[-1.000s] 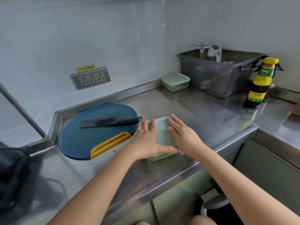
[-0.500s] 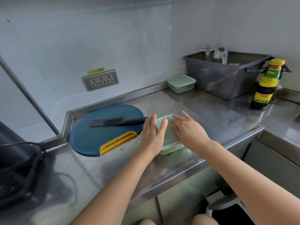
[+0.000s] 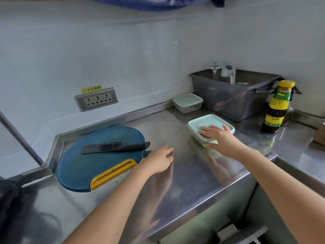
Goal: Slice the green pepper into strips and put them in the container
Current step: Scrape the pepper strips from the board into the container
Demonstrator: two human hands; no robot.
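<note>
A lidded container with a pale green lid (image 3: pixel 204 121) sits on the steel counter, right of centre. My right hand (image 3: pixel 219 138) lies flat on its lid, fingers straight, thumb at the near edge. My left hand (image 3: pixel 161 160) hovers over the bare counter between the cutting board and the container, fingers loosely curled, holding nothing. A black knife (image 3: pixel 114 147) lies on the round blue cutting board (image 3: pixel 84 166) with a yellow handle. No pepper shows; the container's contents are hidden by the lid.
A second lidded container (image 3: pixel 187 102) stands by the back wall. A grey plastic tub (image 3: pixel 232 97) with a glass inside sits at the back right, a dark sauce bottle (image 3: pixel 277 106) beside it. A wall socket (image 3: pixel 96 99) is behind the board. The counter edge (image 3: pixel 211 194) runs near me.
The container has slid right and away across the counter under my right hand. My left hand has come off it and drawn back toward the cutting board.
</note>
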